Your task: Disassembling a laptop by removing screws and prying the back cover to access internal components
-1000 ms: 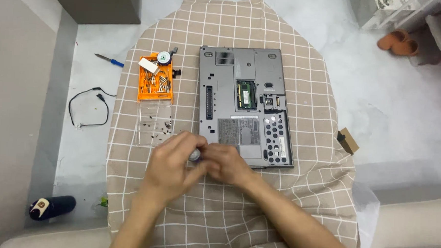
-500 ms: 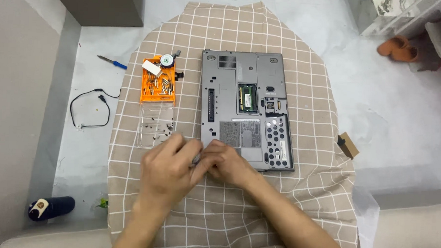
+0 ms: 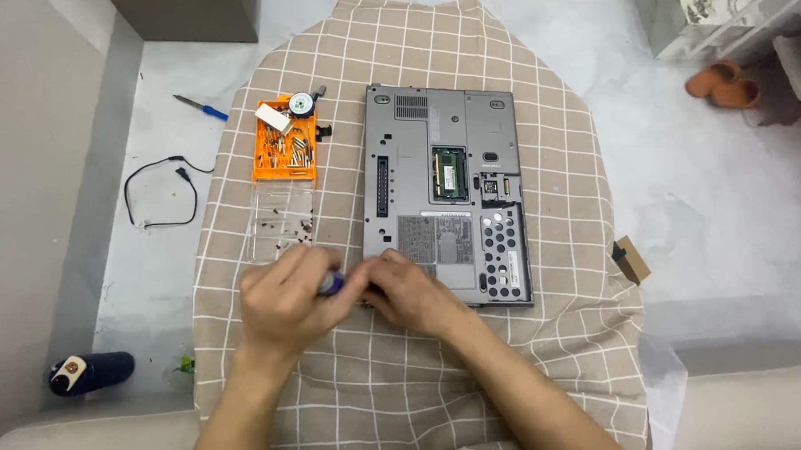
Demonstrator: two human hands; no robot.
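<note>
A pale grey floor carries a beige checked cloth (image 3: 395, 384), and on it lies a grey laptop (image 3: 446, 191) turned bottom-up, its memory slot uncovered. Both hands meet at the laptop's near left corner, just as in the two earlier frames; only the view has drifted slightly. The left hand (image 3: 287, 301) is curled around a small screwdriver (image 3: 331, 284), whose purple-and-silver handle shows between the fingers. The right hand (image 3: 407, 292) is bent with its fingers closed toward the tool's tip and resting on the laptop's edge; whether it pinches anything I cannot tell. Left of the laptop sits an orange bit tray (image 3: 284, 145), with a clear lid (image 3: 281, 223) holding loose screws below it. Off the cloth lie a black cable (image 3: 157, 194) and a blue-handled screwdriver (image 3: 200, 108).
</note>
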